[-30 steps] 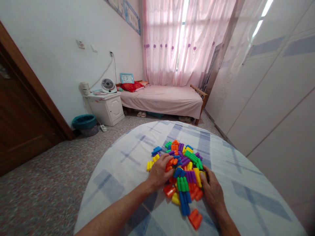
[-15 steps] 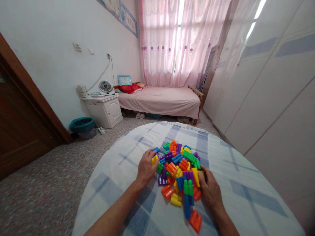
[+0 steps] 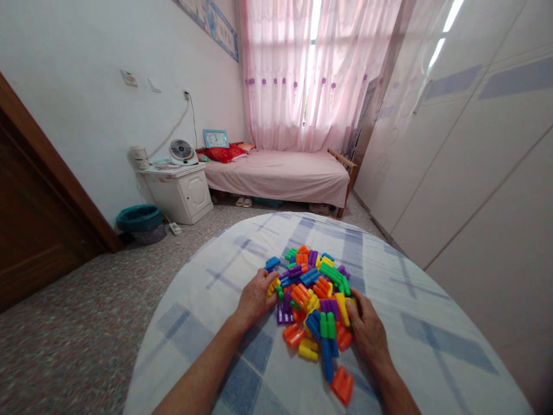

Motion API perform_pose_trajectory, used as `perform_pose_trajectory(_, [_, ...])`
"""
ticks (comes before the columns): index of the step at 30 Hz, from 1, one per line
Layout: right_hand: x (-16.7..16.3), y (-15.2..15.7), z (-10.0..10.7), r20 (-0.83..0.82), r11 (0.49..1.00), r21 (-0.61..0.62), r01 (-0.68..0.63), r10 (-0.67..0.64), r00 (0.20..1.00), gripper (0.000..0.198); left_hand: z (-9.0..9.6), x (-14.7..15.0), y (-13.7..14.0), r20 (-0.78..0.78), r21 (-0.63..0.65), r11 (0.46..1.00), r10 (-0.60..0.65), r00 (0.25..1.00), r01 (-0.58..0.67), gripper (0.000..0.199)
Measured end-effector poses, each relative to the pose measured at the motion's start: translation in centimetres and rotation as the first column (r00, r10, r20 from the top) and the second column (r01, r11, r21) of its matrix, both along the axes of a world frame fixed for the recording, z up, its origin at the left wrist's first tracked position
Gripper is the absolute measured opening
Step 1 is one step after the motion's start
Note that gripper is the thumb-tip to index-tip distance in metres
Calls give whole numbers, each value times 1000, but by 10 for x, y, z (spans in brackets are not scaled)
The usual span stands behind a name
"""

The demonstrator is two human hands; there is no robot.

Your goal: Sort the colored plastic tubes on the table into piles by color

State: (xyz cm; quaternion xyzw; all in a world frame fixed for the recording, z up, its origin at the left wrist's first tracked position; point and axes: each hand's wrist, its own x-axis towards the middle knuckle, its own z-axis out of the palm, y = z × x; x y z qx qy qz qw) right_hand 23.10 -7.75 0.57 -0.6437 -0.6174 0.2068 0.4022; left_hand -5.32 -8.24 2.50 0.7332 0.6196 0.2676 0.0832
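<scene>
A heap of plastic building blocks in orange, green, blue, purple and yellow lies on a round table. At the heap's left edge, my left hand [image 3: 256, 293] has its fingers closed around a yellow building block [image 3: 273, 286]. A blue block [image 3: 272, 263] lies just beyond those fingertips. On the right side, my right hand [image 3: 367, 324] curls its thumb and fingers about another yellow block, mostly hidden by the hand. A long yellow block [image 3: 343, 309] sits beside that thumb. Nearer me are a green block [image 3: 328, 325], a blue block [image 3: 327, 362] and a separate orange block [image 3: 343, 385].
A blue-and-white checked cloth [image 3: 190, 323] covers the table. Past it stand a bed [image 3: 280, 173], a white cabinet [image 3: 185, 193] with a fan [image 3: 181, 150], and a teal-lined bin [image 3: 140, 222]. White wardrobe doors [image 3: 466, 173] line the right side.
My left hand has drawn slightly back toward me with the yellow block, uncovering more of the blue block beyond it. The right hand stays nearly in place. The view has shifted slightly.
</scene>
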Motion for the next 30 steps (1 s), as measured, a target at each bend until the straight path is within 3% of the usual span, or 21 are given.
perform_pose_trajectory(4, [-1, -1, 2, 3, 1000, -6, -7, 7, 1000, 51, -5, 1, 1, 66, 69, 996, 44, 997, -48, 41])
perform_pose_trajectory(11, [-1, -2, 1, 15, 1000, -4, -6, 6, 1000, 51, -15, 0, -2, 325, 134, 979, 101, 940, -151, 39])
perform_pose_trajectory(13, [-1, -3, 1, 9, 1000, 6, -1, 1, 1000, 52, -16, -1, -2, 449, 90, 976, 136, 883, -196, 41])
perform_pose_trajectory(17, [-2, -3, 3, -4, 1000, 5, 0, 0, 1000, 51, -13, -2, 0, 719, -49, 964, 215, 661, -260, 44])
perform_pose_trajectory(19, [-2, -3, 4, -2, 1000, 1, -14, 14, 1000, 52, -6, 1, 2, 782, -75, 968, 206, 589, -240, 47])
perform_pose_trajectory(21, [-2, -2, 4, 1, 1000, 0, -26, 26, 1000, 53, 6, 7, 4, 782, -64, 981, 163, 602, -181, 47])
perform_pose_trajectory(27, [1, -1, 1, -10, 999, 6, -41, 41, 999, 52, 55, 51, 25, 594, 62, 998, -37, 804, 1, 46])
perform_pose_trajectory(30, [2, -1, 0, -17, 999, 14, -48, 48, 999, 52, 71, 70, 36, 500, 125, 984, -170, 849, 123, 49])
